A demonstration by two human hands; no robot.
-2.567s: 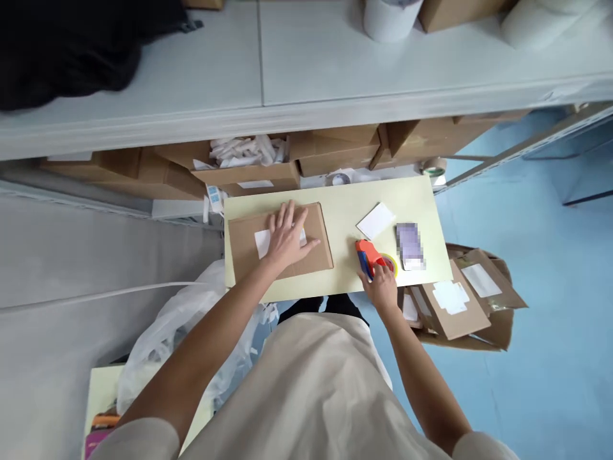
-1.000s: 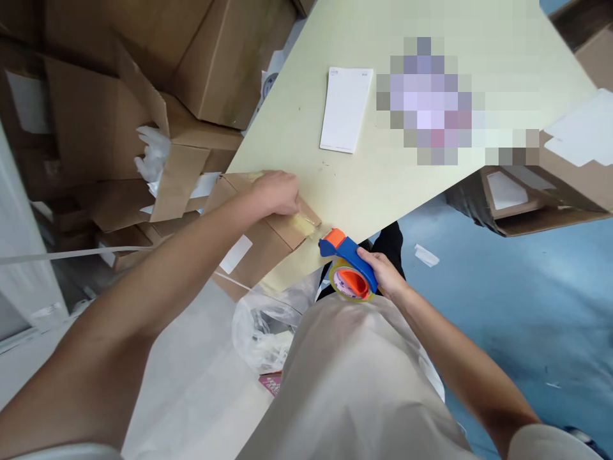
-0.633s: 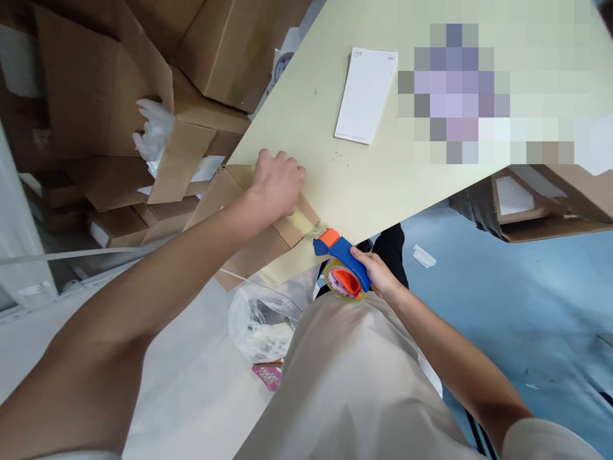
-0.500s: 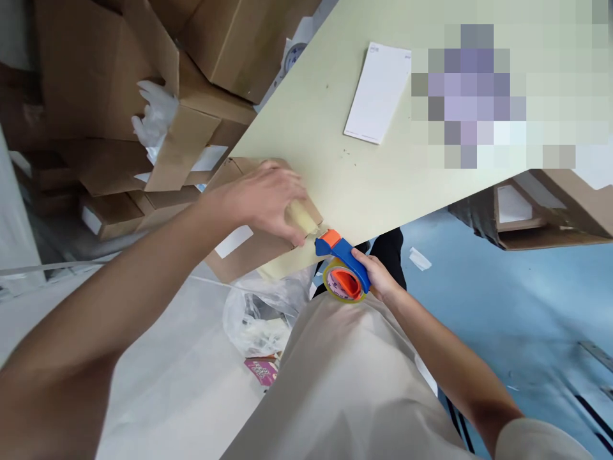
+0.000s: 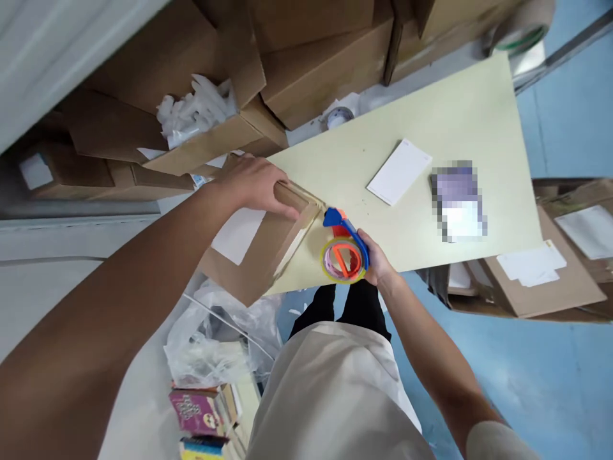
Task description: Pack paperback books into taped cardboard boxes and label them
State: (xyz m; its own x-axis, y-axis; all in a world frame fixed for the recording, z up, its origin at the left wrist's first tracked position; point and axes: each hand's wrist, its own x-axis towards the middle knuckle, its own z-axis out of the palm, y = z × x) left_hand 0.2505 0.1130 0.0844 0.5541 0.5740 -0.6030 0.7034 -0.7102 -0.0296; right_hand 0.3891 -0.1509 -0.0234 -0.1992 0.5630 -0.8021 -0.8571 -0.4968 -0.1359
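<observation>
My left hand (image 5: pixel 258 186) grips a flat cardboard box (image 5: pixel 234 271) at the left end of the table, thumb on its near face and fingers over the top. A white label sits on the box's face, and the box is tilted. In my right hand (image 5: pixel 376 259) is a tape dispenser (image 5: pixel 347 220), blue and orange with a roll of tape on it. The dispenser's head is beside the box's right end, where tape seems to be stuck; whether they touch I cannot tell.
On the pale table (image 5: pixel 330 169) lie a stack of white slips (image 5: pixel 400 171) and a blurred-out object (image 5: pixel 458 201). Large cartons (image 5: pixel 325 70) line the back, one with white gloves (image 5: pixel 196 112). Below left are a plastic bag (image 5: pixel 205 345) and books (image 5: pixel 196 412); an open carton (image 5: pixel 541 281) is at right.
The view has swung, showing more of the table. The box now stands more tilted in my left hand, and the dispenser has turned slightly while staying near the box's end.
</observation>
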